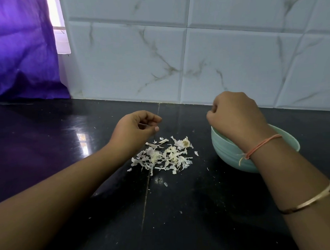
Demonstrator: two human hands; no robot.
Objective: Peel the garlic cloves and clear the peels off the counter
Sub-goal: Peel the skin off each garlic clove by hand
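The left hand [136, 127] hovers with fingers loosely curled, its grip empty, while the right hand [236, 115] is clenched above a pale green bowl [225, 152]; what it holds cannot be told. Garlic peels [163, 156] lie heaped on the black worktop [182, 208] between hand and bowl.
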